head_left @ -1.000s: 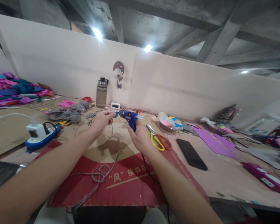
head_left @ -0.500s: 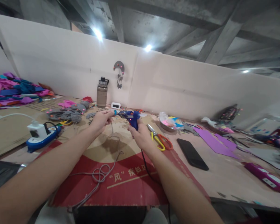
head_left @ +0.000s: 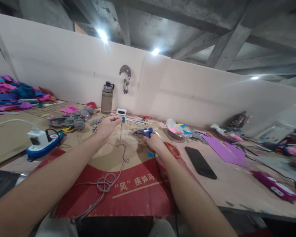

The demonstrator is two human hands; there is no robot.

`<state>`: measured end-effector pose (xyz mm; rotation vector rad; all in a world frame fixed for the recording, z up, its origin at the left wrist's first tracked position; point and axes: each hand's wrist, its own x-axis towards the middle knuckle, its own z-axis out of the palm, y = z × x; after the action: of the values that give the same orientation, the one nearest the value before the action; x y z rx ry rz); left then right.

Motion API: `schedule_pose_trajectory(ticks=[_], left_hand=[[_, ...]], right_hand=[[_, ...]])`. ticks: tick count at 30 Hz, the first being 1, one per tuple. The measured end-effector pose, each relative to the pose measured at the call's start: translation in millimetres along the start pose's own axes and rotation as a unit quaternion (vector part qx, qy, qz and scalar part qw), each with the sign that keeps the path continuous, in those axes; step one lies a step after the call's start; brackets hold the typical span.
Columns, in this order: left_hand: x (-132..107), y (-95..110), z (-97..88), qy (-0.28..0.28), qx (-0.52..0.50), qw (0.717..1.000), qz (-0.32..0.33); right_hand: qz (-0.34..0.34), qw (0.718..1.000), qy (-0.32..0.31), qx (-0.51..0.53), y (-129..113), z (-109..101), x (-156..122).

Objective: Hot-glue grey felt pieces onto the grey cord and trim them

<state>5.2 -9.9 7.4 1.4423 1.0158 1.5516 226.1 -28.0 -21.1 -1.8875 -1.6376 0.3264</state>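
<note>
White panels [head_left: 202, 87] back the table [head_left: 229, 187]. Left hand [head_left: 108, 128] pinches a teal piece [head_left: 123, 119] above the cardboard [head_left: 135, 205]; right hand [head_left: 155, 142], fingers wrapped around the glue gun [head_left: 147, 132], partly hides scissors [head_left: 173, 150] near the phone [head_left: 200, 162].

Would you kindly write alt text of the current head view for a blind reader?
A person's left hand pinches a small teal piece above a hanging gray cord, while the right hand holds a blue glue gun over a cluttered table. Scissors and a phone lie to the right.

Teal scrap [head_left: 123, 119] in left grip [head_left: 110, 126], glue gun [head_left: 147, 132] in right grip [head_left: 155, 142]
</note>
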Motion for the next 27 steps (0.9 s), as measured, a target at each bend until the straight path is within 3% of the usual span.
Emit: schedule_pose_trajectory(ticks=[4, 6, 8, 10, 12, 13, 15, 18, 20, 24, 27], left_hand=[[-1.8, 1.5, 0.8, 0.01, 0.061, 0.997, 0.042], [-5.6, 5.0, 2.2, 0.02, 0.121, 0.99, 0.068], [-11.1, 9.7, 4.5, 0.016, 0.177, 0.98, 0.094], [-16.7, 13.8, 7.3, 0.003, 0.2, 0.973, 0.111], [-20.7, 15.8, 10.5, -0.022, 0.179, 0.978, 0.105], [-21.7, 15.8, 12.1, -0.031, 0.153, 0.983, 0.096], [-22.0, 14.3, 15.3, -0.053, 0.089, 0.992, 0.069], [-20.3, 10.8, 19.2, -0.063, -0.011, 0.998, -0.009], [-19.4, 9.4, 20.8, -0.066, -0.055, 0.994, -0.064], [-19.1, 10.1, 21.3, -0.094, -0.096, 0.986, -0.098], [-19.6, 12.1, 21.0, -0.103, -0.105, 0.983, -0.113]], right_hand=[[-0.07, 0.989, 0.13, 0.001, -8.9, -5.6, -10.5], [-0.115, 0.977, 0.102, 0.144, -24.3, -1.5, -18.0], [-0.143, 0.928, 0.025, 0.344, -43.5, 8.8, -25.9], [-0.152, 0.844, -0.055, 0.511, -61.0, 21.8, -32.8], [-0.141, 0.78, -0.117, 0.598, -72.0, 32.1, -37.5], [-0.131, 0.767, -0.132, 0.614, -74.6, 34.9, -39.0], [-0.116, 0.784, -0.122, 0.598, -74.9, 35.5, -40.6], [-0.13, 0.854, -0.046, 0.502, -70.0, 28.5, -40.9], [-0.156, 0.884, 0.005, 0.441, -67.3, 23.4, -40.9], [-0.194, 0.909, 0.075, 0.361, -65.2, 18.5, -40.4], [-0.208, 0.923, 0.093, 0.309, -63.4, 17.3, -40.0]])
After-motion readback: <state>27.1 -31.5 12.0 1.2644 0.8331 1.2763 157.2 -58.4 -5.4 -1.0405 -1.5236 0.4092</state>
